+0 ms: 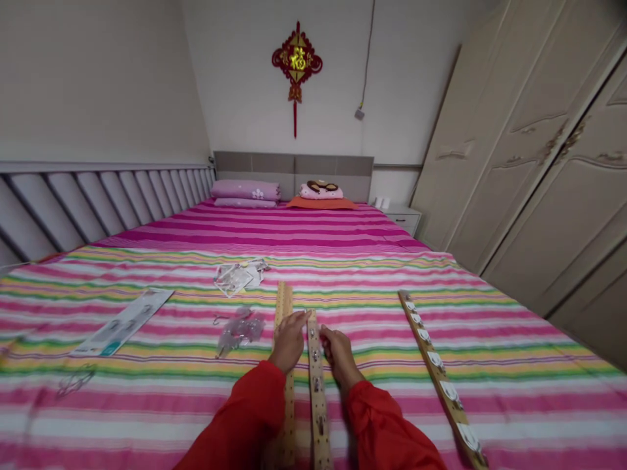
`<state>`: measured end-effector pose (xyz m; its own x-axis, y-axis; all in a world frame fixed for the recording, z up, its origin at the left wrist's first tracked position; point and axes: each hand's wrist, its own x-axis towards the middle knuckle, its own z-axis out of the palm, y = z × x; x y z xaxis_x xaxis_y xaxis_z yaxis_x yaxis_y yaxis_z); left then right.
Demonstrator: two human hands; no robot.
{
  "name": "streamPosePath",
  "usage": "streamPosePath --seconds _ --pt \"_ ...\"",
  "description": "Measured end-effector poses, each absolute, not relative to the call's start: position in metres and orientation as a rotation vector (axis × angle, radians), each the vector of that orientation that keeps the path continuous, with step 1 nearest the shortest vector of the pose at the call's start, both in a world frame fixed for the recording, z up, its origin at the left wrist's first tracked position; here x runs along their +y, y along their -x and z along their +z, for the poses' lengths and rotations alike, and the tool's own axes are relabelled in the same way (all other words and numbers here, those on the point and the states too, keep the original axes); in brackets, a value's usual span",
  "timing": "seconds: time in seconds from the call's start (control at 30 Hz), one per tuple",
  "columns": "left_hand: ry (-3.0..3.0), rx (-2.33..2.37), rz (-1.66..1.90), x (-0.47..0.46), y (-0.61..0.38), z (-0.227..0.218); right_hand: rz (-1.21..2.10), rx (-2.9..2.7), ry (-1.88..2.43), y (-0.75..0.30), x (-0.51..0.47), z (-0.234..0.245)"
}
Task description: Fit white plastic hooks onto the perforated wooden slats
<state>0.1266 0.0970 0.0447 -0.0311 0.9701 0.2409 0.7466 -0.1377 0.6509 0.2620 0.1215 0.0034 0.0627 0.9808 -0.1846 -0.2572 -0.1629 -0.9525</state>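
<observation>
Two wooden pegboard strips lie lengthwise on a striped bedspread [490, 365] in front of me. My left hand [289, 341] rests on the far end of the middle strip [317, 385], fingers curled over its top, beside the left strip [283, 301]. My right hand [339, 352] is closed in a pinch against the same middle strip, at one of its small metal hooks. Both arms wear red sleeves.
A third strip [437, 372] with white-backed hooks lies to the right. Clear bags of hooks [240, 329] and opened packaging [240, 277] lie to the left, with a long card pack [122, 322]. Pillows [245, 191] sit at the headboard; a wardrobe [548, 170] stands at right.
</observation>
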Motion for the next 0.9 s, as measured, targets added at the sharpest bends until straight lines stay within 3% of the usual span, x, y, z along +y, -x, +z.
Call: streamPosePath --seconds 0.13,0.27,0.43,0.7,0.9 --pt "-1.684 1.564 1.358 0.087 -0.077 0.071 1.505 -0.777 1.08 -0.269 0.118 0.005" --pt "-1.264 1.764 1.534 0.077 0.007 0.084 1.538 -0.743 1.039 -0.271 0.118 0.003" --pt "-1.126 2.149 1.42 0.077 0.082 0.055 1.512 -0.751 1.022 -0.269 0.118 0.0" --pt "-1.078 2.396 1.17 0.098 0.087 0.037 1.503 -0.767 1.02 -0.269 0.121 -0.003" --pt "-1.037 2.304 1.399 0.092 0.083 0.047 1.5 -0.787 1.028 -0.27 0.12 -0.003"
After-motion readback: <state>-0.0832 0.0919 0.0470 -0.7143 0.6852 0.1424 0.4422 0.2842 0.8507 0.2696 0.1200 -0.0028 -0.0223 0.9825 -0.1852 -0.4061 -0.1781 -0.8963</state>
